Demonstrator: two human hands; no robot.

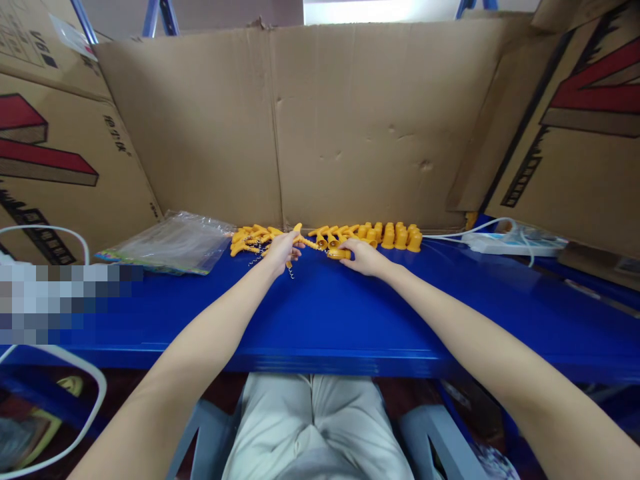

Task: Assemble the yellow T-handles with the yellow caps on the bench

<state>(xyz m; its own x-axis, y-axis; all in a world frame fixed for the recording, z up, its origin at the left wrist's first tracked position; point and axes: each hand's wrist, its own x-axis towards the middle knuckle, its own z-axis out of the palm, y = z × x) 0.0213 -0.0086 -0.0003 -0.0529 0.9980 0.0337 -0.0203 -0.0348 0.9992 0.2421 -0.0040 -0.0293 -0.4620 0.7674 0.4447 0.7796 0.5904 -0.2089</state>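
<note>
My left hand grips a yellow corkscrew by its handle end, seemingly to leave the spiral free and pointing right. My right hand pinches a yellow cup on its side, just beside that tip, probably to steady it. Loose corkscrews lie left and upright cups stand right on the far bench, presumably each within its hand's reach; the cardboard panel behind likely stops parts rolling off.
</note>
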